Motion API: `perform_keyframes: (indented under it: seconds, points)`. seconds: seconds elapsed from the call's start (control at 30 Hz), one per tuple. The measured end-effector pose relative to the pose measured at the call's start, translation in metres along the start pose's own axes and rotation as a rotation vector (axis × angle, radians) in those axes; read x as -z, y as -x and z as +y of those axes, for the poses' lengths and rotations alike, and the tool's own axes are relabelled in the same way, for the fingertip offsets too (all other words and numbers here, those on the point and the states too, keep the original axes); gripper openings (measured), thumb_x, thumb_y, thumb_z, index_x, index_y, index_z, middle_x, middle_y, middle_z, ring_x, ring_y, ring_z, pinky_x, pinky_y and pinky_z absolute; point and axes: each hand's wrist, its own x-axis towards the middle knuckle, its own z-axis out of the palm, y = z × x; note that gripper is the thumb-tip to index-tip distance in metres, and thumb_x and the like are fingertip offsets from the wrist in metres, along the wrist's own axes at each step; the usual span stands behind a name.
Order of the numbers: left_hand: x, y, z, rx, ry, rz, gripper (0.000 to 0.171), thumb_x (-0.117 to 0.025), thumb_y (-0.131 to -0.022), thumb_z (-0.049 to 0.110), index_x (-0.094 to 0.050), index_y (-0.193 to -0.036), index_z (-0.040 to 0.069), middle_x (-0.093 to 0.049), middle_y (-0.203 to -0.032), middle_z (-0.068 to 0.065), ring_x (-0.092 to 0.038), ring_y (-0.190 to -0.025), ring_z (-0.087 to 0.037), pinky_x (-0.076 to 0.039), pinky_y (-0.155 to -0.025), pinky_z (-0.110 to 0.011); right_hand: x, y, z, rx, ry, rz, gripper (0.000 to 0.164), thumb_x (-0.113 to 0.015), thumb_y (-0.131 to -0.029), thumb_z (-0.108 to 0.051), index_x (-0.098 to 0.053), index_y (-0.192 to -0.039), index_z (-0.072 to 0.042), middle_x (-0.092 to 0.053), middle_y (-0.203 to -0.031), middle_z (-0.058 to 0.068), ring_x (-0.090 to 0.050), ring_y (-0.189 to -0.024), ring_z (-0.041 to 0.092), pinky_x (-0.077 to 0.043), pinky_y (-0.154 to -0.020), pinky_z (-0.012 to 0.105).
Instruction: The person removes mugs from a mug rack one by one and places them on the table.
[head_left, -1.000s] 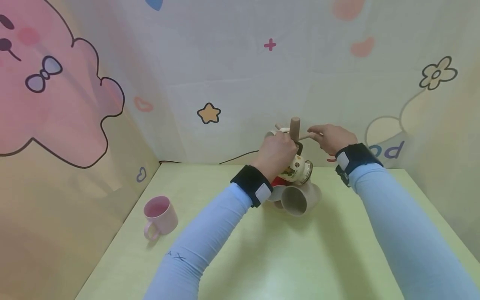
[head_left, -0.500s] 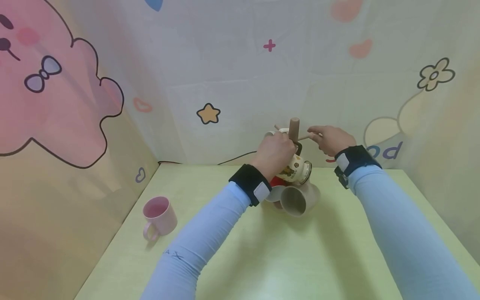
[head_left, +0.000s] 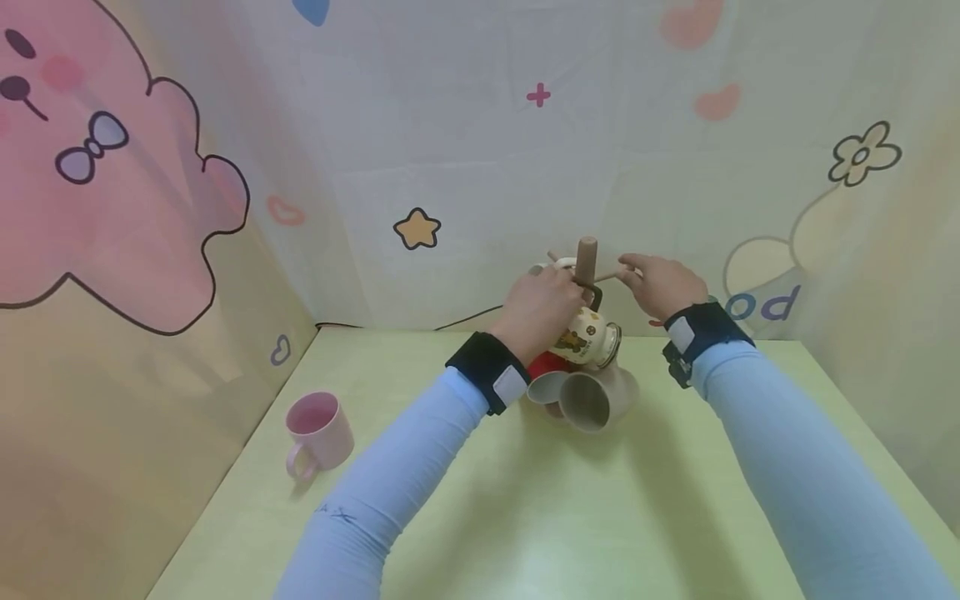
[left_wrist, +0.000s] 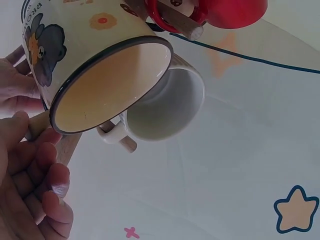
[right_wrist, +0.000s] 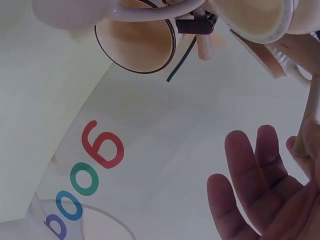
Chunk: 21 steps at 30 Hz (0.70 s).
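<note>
Already, mugs (head_left: pixel 591 340) hang; a pink mug (head_left: pixel 328 435) seemingly remains near the worktop's (head_left: pixel 405 358) left edge. Left hand (head_left: pixel 538 307) and right hand (head_left: pixel 667 285) pinch pegs (head_left: pixel 607 276).

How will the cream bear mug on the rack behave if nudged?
The cream bear mug would probably swing, since it hangs tilted from its dark handle. It might knock the pale mug just below. Its smooth printed wall looks stiff and perhaps slippery.

Looks forward-down from head; close on mugs (left_wrist: pixel 107 89) from wrists, facing wall (left_wrist: pixel 230 150); shares star (left_wrist: pixel 296 210) (left), lettering (right_wrist: pixel 95 179) (right) with head.
</note>
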Motion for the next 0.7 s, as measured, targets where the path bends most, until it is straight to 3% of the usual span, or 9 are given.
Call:
perform_keyframes:
  seconds: [0.13,0.27,0.5,0.7]
  points:
    - [0.001,0.006,-0.004,0.016,0.025,0.014,0.032,-0.07,-0.095,0.021,-0.067,-0.127,0.018,-0.064,-0.115,-0.003,-0.059,-0.099,-0.018,-0.057,-0.077,-0.031,0.0,0.003,0.007,-0.018,0.017,-0.022,0.052,-0.04,-0.107,-0.035,-0.042,-0.148,-0.004,-0.052,-0.136,0.031,-0.057,-0.114,0.048,-0.051,-0.079,0.056]
    - [0.002,0.012,-0.011,0.068,0.065,0.016,0.031,-0.066,-0.097,0.026,-0.066,-0.126,0.015,-0.063,-0.108,-0.003,-0.057,-0.091,-0.016,-0.055,-0.071,-0.027,0.001,0.011,0.019,-0.03,0.027,-0.058,0.056,-0.037,-0.107,-0.037,-0.042,-0.146,0.003,-0.045,-0.142,0.031,-0.041,-0.13,0.053,-0.035,-0.102,0.065]
    - [-0.005,0.022,-0.026,0.165,0.198,0.056,0.032,-0.052,-0.103,0.037,-0.068,-0.116,0.011,-0.059,-0.095,-0.003,-0.054,-0.085,-0.017,-0.053,-0.067,-0.027,-0.001,0.033,0.034,-0.055,-0.018,-0.08,0.056,-0.032,-0.107,-0.04,-0.048,-0.141,0.002,-0.052,-0.137,0.03,-0.046,-0.124,0.053,-0.038,-0.098,0.066]
    - [-0.015,0.039,-0.034,0.224,0.301,0.08,0.031,-0.055,-0.102,0.038,-0.068,-0.112,0.011,-0.057,-0.092,-0.005,-0.052,-0.085,-0.02,-0.052,-0.067,-0.03,-0.011,0.052,0.031,-0.049,-0.181,-0.08,0.058,-0.033,-0.108,-0.04,-0.047,-0.141,0.005,-0.063,-0.121,0.027,-0.066,-0.1,0.043,-0.047,-0.086,0.059]
